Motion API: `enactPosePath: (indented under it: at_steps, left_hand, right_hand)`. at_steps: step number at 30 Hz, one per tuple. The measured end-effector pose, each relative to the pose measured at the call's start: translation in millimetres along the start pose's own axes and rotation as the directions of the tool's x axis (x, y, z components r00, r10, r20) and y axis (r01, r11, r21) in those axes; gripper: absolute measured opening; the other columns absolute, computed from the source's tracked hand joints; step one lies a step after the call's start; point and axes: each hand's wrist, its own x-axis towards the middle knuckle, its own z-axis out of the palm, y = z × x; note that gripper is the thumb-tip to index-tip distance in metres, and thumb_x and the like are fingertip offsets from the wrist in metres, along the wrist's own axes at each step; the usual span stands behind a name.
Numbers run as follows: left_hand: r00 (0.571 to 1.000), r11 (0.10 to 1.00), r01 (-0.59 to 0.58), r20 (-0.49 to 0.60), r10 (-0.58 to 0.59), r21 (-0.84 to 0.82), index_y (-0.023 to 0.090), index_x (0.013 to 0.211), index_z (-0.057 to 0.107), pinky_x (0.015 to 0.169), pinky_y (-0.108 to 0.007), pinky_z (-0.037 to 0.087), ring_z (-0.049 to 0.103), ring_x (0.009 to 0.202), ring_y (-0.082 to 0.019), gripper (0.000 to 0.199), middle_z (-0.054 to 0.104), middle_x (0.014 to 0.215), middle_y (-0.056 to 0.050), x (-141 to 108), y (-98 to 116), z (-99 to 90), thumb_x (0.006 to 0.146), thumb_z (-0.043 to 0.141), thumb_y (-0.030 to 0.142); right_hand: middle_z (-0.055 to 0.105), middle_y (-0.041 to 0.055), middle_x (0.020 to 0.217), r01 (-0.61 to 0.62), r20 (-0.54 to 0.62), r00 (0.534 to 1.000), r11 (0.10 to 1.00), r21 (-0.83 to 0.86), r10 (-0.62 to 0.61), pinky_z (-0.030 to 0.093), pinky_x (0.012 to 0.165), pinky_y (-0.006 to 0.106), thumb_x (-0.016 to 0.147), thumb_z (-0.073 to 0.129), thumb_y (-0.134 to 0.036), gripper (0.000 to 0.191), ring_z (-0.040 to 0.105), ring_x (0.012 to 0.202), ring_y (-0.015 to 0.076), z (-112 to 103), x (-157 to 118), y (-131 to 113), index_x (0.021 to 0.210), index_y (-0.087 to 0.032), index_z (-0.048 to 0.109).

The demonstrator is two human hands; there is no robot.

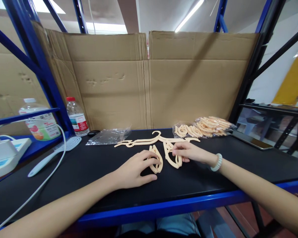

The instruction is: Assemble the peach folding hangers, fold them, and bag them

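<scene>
A cream plastic folding hanger (144, 142) lies spread out on the black tabletop (101, 191), its hook pointing away from me. Just in front of it are two folded hangers. My left hand (139, 168) rests on the table with its fingertips on the left folded hanger (159, 168); thumb and fingers are apart. On the other side, my right hand (186, 152) pinches the edge of the right folded hanger (169, 158), which lies slightly slanted and overlaps the spread hanger's lower bar. Some of my right fingertips are hidden behind it.
Clear bags of cream hangers (208, 127) sit at the back right, beside a phone (250, 140). An empty clear bag (109, 136) lies back left. Further left are a hairbrush (57, 153), a red-capped bottle (76, 119) and a white cable (57, 168). Cardboard (109, 82) walls the back.
</scene>
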Motion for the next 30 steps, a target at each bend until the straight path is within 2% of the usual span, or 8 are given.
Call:
enactPosePath:
  at_steps: [4, 6, 8, 9, 13, 17, 23, 30]
  left_hand:
    - [0.999, 1.000, -0.004, 0.036, 0.003, 0.016, 0.026, 0.115, 0.056, 0.095, -0.035, 0.042, 0.048, 0.111, -0.021, 0.026, 0.052, 0.123, -0.005, -0.9, -0.1, 0.1, 0.089, 0.051, 0.026]
    - [1.000, 1.000, -0.004, 0.022, 0.004, 0.012, 0.025, 0.114, 0.056, 0.095, -0.034, 0.042, 0.049, 0.110, -0.021, 0.025, 0.053, 0.121, -0.005, -1.1, -2.2, 0.1, 0.089, 0.051, 0.024]
    - [1.000, 1.000, -0.005, 0.012, 0.005, 0.009, 0.025, 0.114, 0.056, 0.094, -0.034, 0.042, 0.050, 0.108, -0.021, 0.025, 0.054, 0.118, -0.006, -1.3, -4.2, 0.0, 0.089, 0.051, 0.023]
    - [1.000, 1.000, -0.006, 0.007, 0.006, 0.005, 0.024, 0.113, 0.056, 0.094, -0.034, 0.042, 0.050, 0.108, -0.021, 0.025, 0.055, 0.117, -0.006, -1.3, -4.9, -0.1, 0.089, 0.051, 0.023]
    - [1.000, 1.000, -0.006, -0.001, 0.006, -0.009, 0.024, 0.111, 0.057, 0.094, -0.034, 0.042, 0.050, 0.107, -0.020, 0.024, 0.055, 0.116, -0.006, -1.1, -6.8, -0.2, 0.088, 0.051, 0.021]
    - [1.000, 1.000, -0.012, 0.006, 0.012, -0.027, 0.023, 0.112, 0.056, 0.095, -0.032, 0.041, 0.049, 0.107, -0.019, 0.025, 0.053, 0.117, -0.005, -0.2, -7.7, -0.2, 0.088, 0.051, 0.020]
    - [1.000, 0.999, -0.017, 0.002, 0.017, -0.035, 0.024, 0.113, 0.056, 0.095, -0.035, 0.042, 0.049, 0.108, -0.020, 0.025, 0.053, 0.118, -0.006, 0.3, -9.5, 0.3, 0.089, 0.050, 0.022]
    - [0.999, 0.997, -0.028, -0.019, 0.027, -0.068, 0.024, 0.113, 0.056, 0.095, -0.035, 0.042, 0.049, 0.110, -0.020, 0.025, 0.053, 0.118, -0.007, -0.6, -12.1, 1.7, 0.089, 0.050, 0.023]
  right_hand:
    - [0.055, -0.0003, 0.064, 0.056, 0.059, 0.997, 0.982, -0.179, -0.046, 0.037, 0.045, 0.019, 0.083, 0.055, -0.037, 0.028, 0.047, 0.046, 0.0068, 3.0, -3.9, -1.4, 0.097, -0.014, 0.059]
    - [0.062, 0.0061, 0.089, 0.107, 0.080, 0.993, 0.960, -0.260, -0.089, 0.042, 0.050, 0.021, 0.082, 0.058, -0.035, 0.029, 0.049, 0.051, 0.0058, 3.2, -6.3, -2.5, 0.103, -0.016, 0.061]
    - [0.053, 0.0104, 0.120, 0.165, 0.107, 0.984, 0.937, -0.306, -0.139, 0.046, 0.056, 0.023, 0.078, 0.063, -0.034, 0.033, 0.050, 0.057, 0.0046, 2.5, -8.6, -3.7, 0.107, -0.018, 0.061]
    - [0.048, 0.0105, 0.126, 0.199, 0.130, 0.978, 0.929, -0.313, -0.166, 0.047, 0.059, 0.023, 0.076, 0.065, -0.034, 0.036, 0.051, 0.061, 0.0047, 2.1, -9.6, -4.3, 0.109, -0.019, 0.060]
    - [0.055, 0.0059, 0.108, 0.325, 0.227, 0.939, 0.885, -0.334, -0.259, 0.047, 0.060, 0.022, 0.075, 0.068, -0.030, 0.039, 0.050, 0.064, 0.0070, 3.7, -12.1, -6.7, 0.112, -0.019, 0.057]
    - [0.054, 0.0029, 0.096, 0.395, 0.214, 0.918, 0.814, -0.426, -0.334, 0.044, 0.058, 0.021, 0.079, 0.063, -0.022, 0.028, 0.046, 0.063, 0.0076, 9.3, -11.8, -6.7, 0.106, -0.018, 0.059]
    - [0.054, 0.0028, 0.096, 0.471, 0.257, 0.882, 0.749, -0.466, -0.395, 0.044, 0.062, 0.022, 0.080, 0.061, -0.019, 0.023, 0.046, 0.069, 0.0097, 9.8, -10.8, -4.3, 0.103, -0.018, 0.057]
    - [0.056, 0.0036, 0.099, 0.511, 0.310, 0.858, 0.745, -0.430, -0.409, 0.046, 0.067, 0.023, 0.082, 0.057, -0.015, 0.018, 0.050, 0.074, 0.0106, 4.0, -10.2, -5.0, 0.099, -0.018, 0.057]
